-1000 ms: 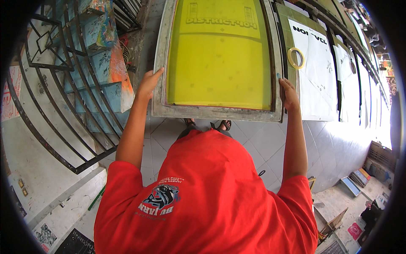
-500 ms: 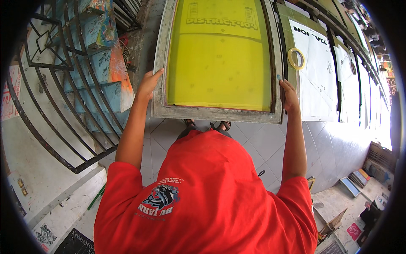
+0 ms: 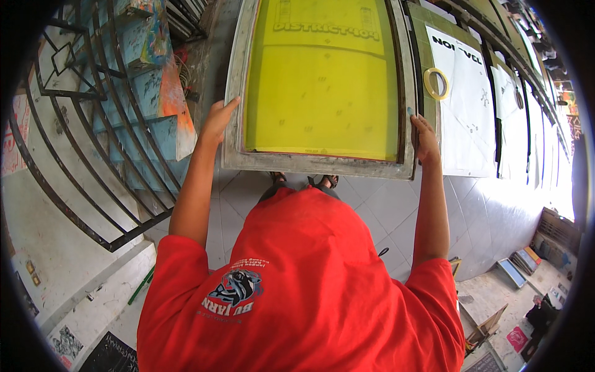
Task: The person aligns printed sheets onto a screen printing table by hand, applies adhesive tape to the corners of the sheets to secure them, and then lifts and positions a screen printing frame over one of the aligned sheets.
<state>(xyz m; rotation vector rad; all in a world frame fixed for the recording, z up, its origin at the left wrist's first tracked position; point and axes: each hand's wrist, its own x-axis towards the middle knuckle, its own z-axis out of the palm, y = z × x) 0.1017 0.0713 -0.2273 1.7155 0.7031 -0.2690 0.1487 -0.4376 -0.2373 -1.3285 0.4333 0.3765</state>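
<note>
A large screen printing frame is held between my two hands, in front of my body. Its mesh is yellow-green, with faint lettering toward the far end, and its border is worn grey. My left hand grips the left side rail, thumb on top and fingers hidden beneath. On the right rail, my right hand is closed around the edge, its fingers partly out of sight. Just right of the frame, a ring of yellowish tape lies on a white printed sheet.
More white-topped boards run in a row to the right. At left stand a curved black metal grille and paint-stained light-blue boxes. Grey floor tiles show below the frame. Small frames lie at lower right.
Both hands keep their hold on the screen printing frame. It has shifted very slightly away from me, almost still otherwise.
</note>
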